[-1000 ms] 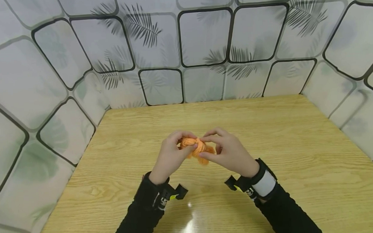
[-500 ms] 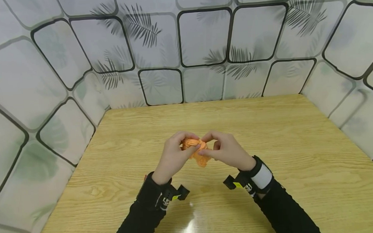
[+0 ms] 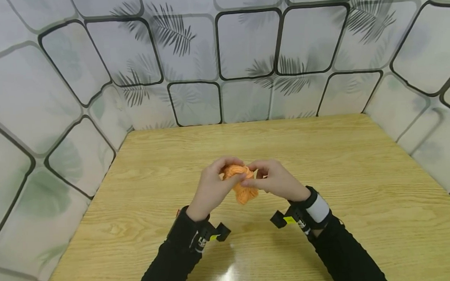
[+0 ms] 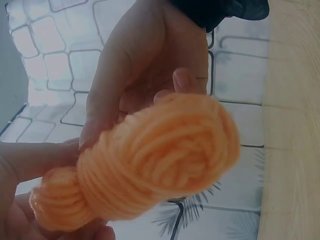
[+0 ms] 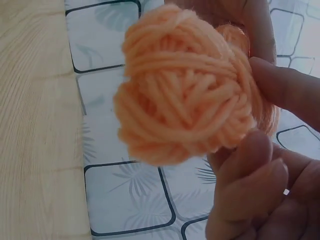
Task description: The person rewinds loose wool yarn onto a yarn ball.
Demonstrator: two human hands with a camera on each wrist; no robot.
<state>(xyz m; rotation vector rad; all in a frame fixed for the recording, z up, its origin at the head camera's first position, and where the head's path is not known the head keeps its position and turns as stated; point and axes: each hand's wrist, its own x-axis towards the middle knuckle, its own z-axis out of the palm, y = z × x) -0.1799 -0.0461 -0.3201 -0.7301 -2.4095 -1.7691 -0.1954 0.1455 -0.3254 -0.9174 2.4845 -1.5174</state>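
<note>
Both hands hold a wound bundle of orange yarn (image 3: 246, 193) over the middle of the table. The left hand (image 3: 213, 184) grips its left side, thumb across the near face and fingers behind the top. From the right, the right hand (image 3: 276, 179) pinches it between thumb and index finger. In the left wrist view the thick yarn bundle (image 4: 165, 155) shows a coiled end, and a smaller bulge sticks out past a narrow waist near the right hand (image 4: 17, 165). Crossing strands cover the yarn bundle (image 5: 185, 100) in the right wrist view.
A wood-grain table (image 3: 164, 156) lies under the hands. Pale cloth (image 3: 243, 46) with dark outlines and leaf prints walls the back and both sides. Black straps with small cameras (image 3: 223, 232) sit on both wrists.
The yarn bundle has turned between the hands, so its right-hand part now hangs lower, below the thumbs. The left hand has shifted slightly right, and the right hand's fingers have curled in more.
</note>
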